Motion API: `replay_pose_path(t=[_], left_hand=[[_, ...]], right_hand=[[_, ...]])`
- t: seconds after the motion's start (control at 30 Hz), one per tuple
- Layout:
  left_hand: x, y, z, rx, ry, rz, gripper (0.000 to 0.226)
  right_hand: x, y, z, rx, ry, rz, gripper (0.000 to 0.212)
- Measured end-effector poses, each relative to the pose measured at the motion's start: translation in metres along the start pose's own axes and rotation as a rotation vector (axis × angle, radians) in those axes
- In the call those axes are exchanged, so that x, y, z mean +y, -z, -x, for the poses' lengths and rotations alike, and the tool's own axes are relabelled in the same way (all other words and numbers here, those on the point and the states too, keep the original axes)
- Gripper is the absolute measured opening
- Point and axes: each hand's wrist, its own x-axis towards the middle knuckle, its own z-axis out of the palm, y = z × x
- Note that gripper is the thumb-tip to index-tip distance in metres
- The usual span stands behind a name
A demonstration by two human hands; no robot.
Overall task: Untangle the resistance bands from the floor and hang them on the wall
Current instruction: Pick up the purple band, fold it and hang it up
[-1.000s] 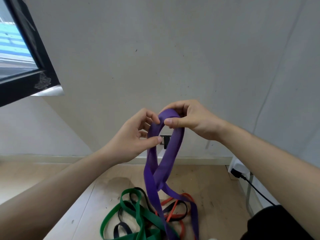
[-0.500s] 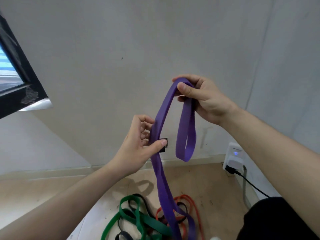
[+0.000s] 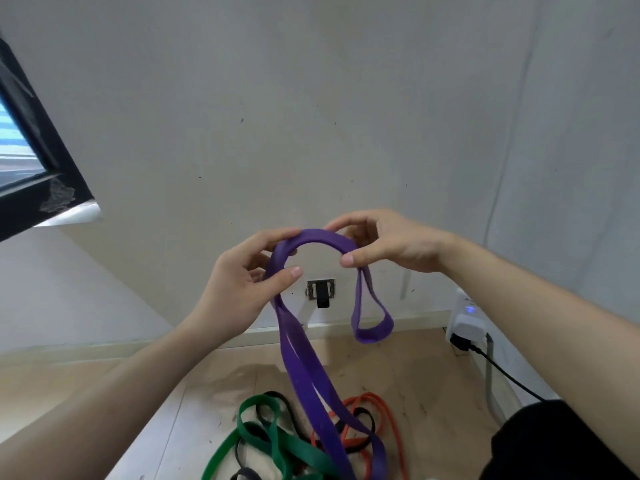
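Note:
I hold a purple resistance band (image 3: 311, 375) up in front of the white wall. My left hand (image 3: 242, 285) grips it at the left, thumb and fingers curled round the strap. My right hand (image 3: 384, 245) pinches it at the right, and a short arch of band spans the two hands. A small loop hangs below my right hand; the long part drops from my left hand to the floor. There it lies over a tangle of a green band (image 3: 277, 441), a red band (image 3: 388, 420) and a black band (image 3: 363, 415). A small black hook on a metal plate (image 3: 321, 292) sits on the wall behind the band.
A dark-framed window (image 3: 31, 161) is at the left. A white plug adapter (image 3: 467, 323) with a black cable sits low on the right wall. A pale skirting board (image 3: 121, 344) runs along the wooden floor. Dark clothing fills the bottom right corner.
My right hand has come down from its raised position and now sits level with my left hand. The band now arches between both hands, with its short loop hanging lower.

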Motion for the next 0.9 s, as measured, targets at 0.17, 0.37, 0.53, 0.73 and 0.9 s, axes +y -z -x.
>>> replay_pose_path(t=[0.17, 0.37, 0.53, 0.73, 0.9], left_hand=[[0.005, 0.007, -0.004, -0.051, -0.049, -0.021, 0.040], [0.001, 0.012, -0.004, -0.069, -0.042, -0.001, 0.055], [-0.011, -0.002, 0.002, -0.086, -0.001, 0.065, 0.077], [-0.021, -0.028, 0.010, -0.079, 0.067, 0.096, 0.080], [-0.030, -0.028, 0.002, -0.083, 0.119, 0.060, 0.071]], right_hand=[[-0.016, -0.037, -0.008, 0.050, 0.107, -0.022, 0.039], [-0.021, -0.045, -0.015, 0.134, 0.217, -0.076, 0.023], [-0.022, -0.039, -0.020, 0.229, 0.257, -0.199, 0.027], [-0.019, -0.022, -0.020, 0.346, 0.233, -0.330, 0.020], [0.010, 0.002, -0.018, 0.328, 0.108, -0.272, 0.024]])
